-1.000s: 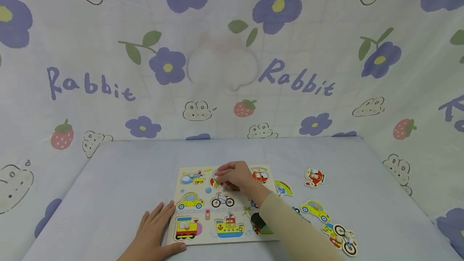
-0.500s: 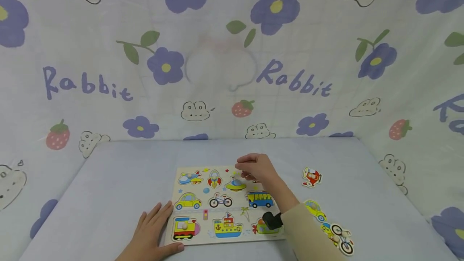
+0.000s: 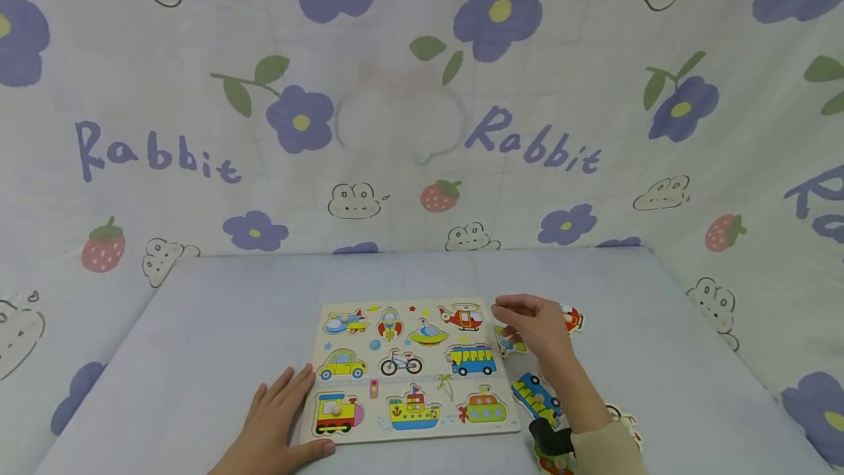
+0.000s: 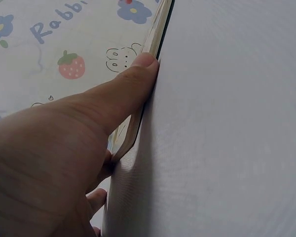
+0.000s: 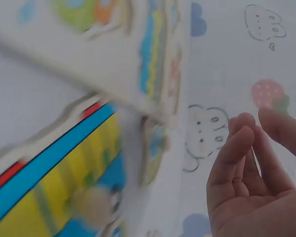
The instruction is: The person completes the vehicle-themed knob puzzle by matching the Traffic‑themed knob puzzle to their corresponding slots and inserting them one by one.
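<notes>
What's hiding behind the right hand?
In the head view, part of a red piece peeks out behind the right hand, and part of a yellow-green piece shows too. The hand covers other bits of both, so those can't be seen.

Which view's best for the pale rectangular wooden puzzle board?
Head: the board shows nearly whole, its picture side up and clear. Left wrist: only a foreshortened edge, partly behind the person's left hand. Right wrist: a cropped, blurred corner.

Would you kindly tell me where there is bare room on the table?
Bare tabletop shows between the puzzle board and the flowered backdrop, and right of the loose helicopter piece. Just right of the board, around the loose bus piece, it is crowded.
</notes>
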Demonstrator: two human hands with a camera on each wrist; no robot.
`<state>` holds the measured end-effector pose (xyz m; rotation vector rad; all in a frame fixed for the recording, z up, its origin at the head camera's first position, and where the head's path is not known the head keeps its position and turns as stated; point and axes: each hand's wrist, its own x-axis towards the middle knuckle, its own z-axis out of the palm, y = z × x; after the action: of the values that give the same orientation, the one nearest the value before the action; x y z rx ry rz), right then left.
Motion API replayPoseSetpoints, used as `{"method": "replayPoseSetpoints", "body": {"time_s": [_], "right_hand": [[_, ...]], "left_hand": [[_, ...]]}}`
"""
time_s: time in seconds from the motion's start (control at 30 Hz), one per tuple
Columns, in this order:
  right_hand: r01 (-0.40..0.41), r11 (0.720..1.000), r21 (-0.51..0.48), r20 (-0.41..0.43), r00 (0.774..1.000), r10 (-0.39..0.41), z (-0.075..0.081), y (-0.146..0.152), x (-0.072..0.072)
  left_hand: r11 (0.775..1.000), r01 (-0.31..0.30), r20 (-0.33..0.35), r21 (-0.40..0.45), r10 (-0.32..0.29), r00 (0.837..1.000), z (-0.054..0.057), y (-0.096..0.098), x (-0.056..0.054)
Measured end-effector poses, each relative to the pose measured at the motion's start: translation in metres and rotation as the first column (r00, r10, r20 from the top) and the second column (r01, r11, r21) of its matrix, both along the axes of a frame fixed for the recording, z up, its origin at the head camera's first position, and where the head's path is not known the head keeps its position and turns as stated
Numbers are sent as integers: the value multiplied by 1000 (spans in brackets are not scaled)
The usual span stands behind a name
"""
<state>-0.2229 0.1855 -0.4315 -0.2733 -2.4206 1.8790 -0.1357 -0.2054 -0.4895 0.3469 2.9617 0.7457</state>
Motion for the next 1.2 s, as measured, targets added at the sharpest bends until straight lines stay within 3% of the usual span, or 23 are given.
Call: {"method": "replayPoseSetpoints", "body": {"time_s": [0.23, 0.4, 0.57, 0.67, 0.9, 1.03, 1.2], "right_hand": [[11, 1000, 9, 29, 1000, -11, -16, 24, 10], [-132, 990, 51, 8, 991, 132, -13, 34, 7], [-332, 933, 140, -20, 941, 338, -10, 50, -7], [-398, 900, 181, 13, 915, 402, -11, 58, -16], [-506, 828, 242, 58, 859, 508, -14, 72, -33], [-555, 785, 275, 93, 828, 553, -14, 74, -41], [-583, 760, 286, 136, 810, 570, -17, 75, -49]], "left_hand": [[1000, 14, -29, 1, -14, 999, -4, -1, -1], [999, 37, -39, 11, -36, 999, -3, -3, -2], [999, 36, -34, 11, -36, 999, -2, -4, -2], [999, 44, -31, 13, -44, 999, -5, -5, -2], [998, 54, -52, 32, -52, 997, -1, -4, 0], [999, 41, -29, 26, -40, 999, 2, -3, 1], [999, 44, -18, 30, -43, 999, 3, -3, 1]]}}
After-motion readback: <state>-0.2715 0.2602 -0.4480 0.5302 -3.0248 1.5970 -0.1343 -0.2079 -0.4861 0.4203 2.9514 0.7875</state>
